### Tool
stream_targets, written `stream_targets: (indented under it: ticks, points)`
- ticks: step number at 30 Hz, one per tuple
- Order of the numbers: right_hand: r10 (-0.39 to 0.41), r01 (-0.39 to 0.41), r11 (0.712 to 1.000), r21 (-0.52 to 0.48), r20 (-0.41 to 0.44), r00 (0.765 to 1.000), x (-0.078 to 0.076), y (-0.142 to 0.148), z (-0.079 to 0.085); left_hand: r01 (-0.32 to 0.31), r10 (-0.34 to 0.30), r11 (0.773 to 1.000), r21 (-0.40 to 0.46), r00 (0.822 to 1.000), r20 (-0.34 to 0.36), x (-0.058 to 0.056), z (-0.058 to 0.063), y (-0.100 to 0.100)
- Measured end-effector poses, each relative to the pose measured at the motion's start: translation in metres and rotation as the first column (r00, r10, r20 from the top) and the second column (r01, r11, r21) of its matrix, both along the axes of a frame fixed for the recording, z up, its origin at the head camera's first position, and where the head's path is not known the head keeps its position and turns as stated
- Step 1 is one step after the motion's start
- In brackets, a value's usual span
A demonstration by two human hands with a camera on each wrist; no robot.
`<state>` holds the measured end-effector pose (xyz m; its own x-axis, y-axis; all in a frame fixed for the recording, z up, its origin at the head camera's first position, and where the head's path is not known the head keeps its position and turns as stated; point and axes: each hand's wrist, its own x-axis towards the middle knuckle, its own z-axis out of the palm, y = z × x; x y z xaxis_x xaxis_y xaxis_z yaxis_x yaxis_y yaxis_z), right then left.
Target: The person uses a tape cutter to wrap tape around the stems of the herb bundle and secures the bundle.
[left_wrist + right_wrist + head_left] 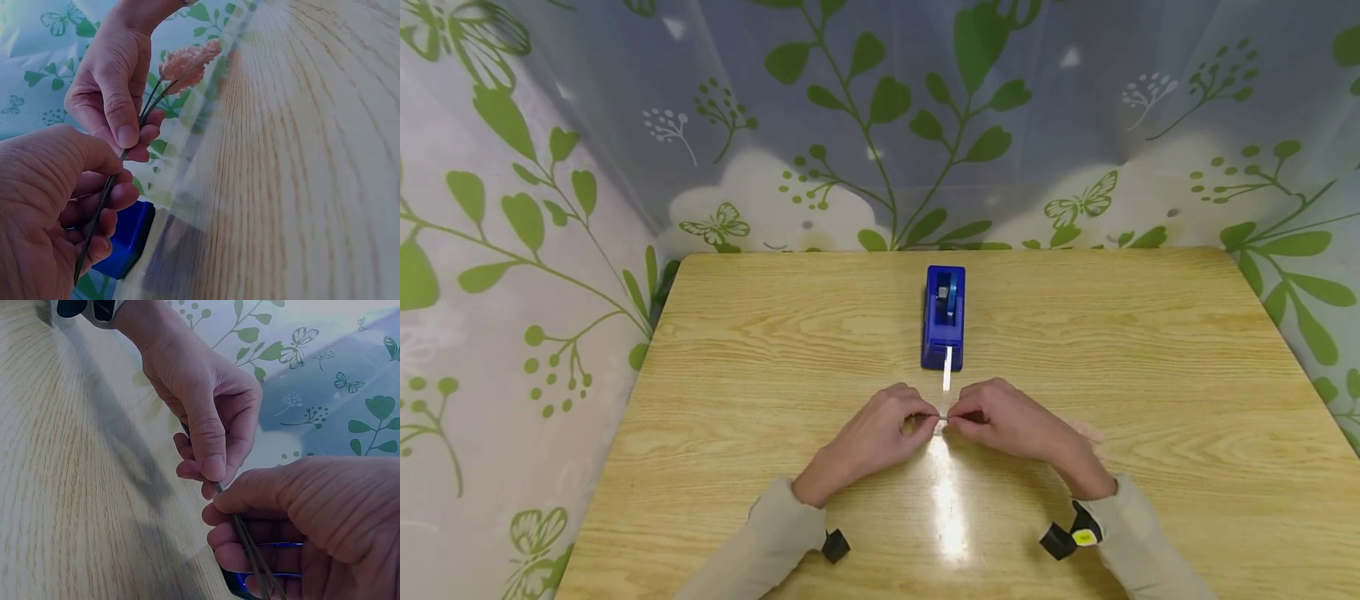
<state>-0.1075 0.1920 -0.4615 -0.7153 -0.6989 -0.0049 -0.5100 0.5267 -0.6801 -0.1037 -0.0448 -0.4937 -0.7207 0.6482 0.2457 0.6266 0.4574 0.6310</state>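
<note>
Between thumb and fingers, my left hand (876, 433) pinches thin dark green stems (97, 228). Close beside it, my right hand (1011, 421) pinches the same stems, with a short gap between the two sets of fingertips. A fluffy peach-coloured flower head (190, 65) tops the stems, out past the right hand in the left wrist view. From the head, only part of it shows beside the right wrist. Just beyond the hands stands a blue tape dispenser (942, 335). A shiny strip of clear tape (947, 371) runs from its front toward the fingertips.
The wooden table (760, 333) stretches out on both sides of the dispenser. Leaf-patterned curtains (880, 175) hang along its back and sides. Black wrist cameras hang below the sleeves (782, 525). Bright glare lies on the table in front of the hands.
</note>
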Motion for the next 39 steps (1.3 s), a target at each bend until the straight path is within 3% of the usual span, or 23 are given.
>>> stream_targets:
  ticks: [10,18,33,39]
  points:
    - [-0.003,0.003,1.000,-0.005,-0.008,1.000,-0.0004,0.0004,0.0001,-0.024,0.024,1.000,-0.013,1.000,-0.003,0.0010,-0.0008,0.0000]
    - [-0.029,0.028,1.000,0.011,0.099,0.995,0.0016,-0.0028,-0.0045,-0.033,0.033,0.999,-0.013,0.999,-0.024,0.0008,-0.0007,0.0006]
    - [0.003,-0.003,1.000,0.001,-0.017,1.000,0.0018,-0.0007,-0.0033,-0.032,0.033,0.999,0.018,0.999,-0.032,0.0039,-0.0026,0.0012]
    - [0.000,0.000,1.000,0.009,-0.033,0.999,0.0001,0.0001,-0.0031,-0.043,0.042,0.999,-0.018,0.998,-0.049,0.0040,-0.0017,0.0024]
